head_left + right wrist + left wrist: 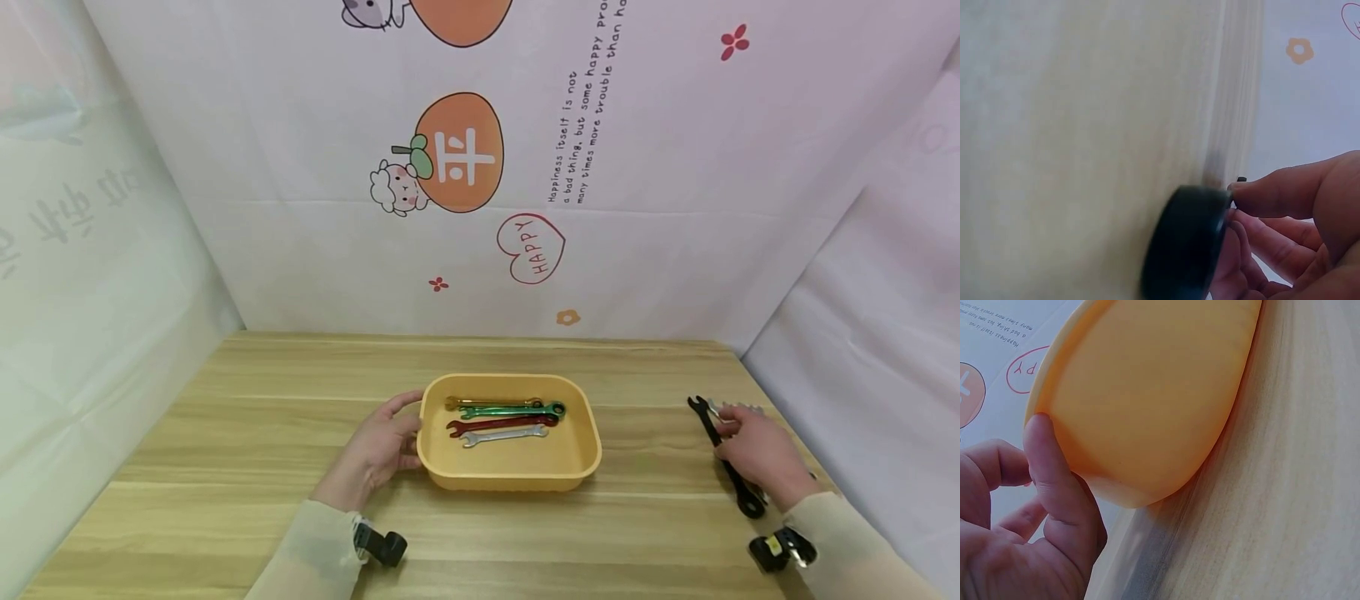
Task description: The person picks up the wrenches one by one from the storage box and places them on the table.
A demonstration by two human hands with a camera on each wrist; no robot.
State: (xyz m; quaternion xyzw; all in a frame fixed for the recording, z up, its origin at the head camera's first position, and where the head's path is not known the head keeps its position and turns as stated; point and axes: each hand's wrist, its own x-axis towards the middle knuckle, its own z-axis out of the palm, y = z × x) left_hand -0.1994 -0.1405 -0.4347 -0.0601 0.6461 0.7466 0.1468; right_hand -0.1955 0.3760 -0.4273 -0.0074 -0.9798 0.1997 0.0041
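Note:
Against the left end of a yellow plastic tray (506,482) is my left hand (381,446). In the left wrist view its thumb (1050,462) lies at the tray's rim, with bent fingers beside it. Inside the tray lie a gold wrench (491,403), a green wrench (517,411), a red wrench (502,425) and a silver wrench (502,436). Far to the right, my right hand (765,454) pinches a black wrench (738,483) between thumb and fingers. The wrench's near end is large and blurred in the right wrist view.
Beyond the right hand, silvery wrenches (752,409) lie near the table's right edge, partly hidden by the hand. Printed white cloth (660,275) hangs behind the wooden table (645,533) and along both sides.

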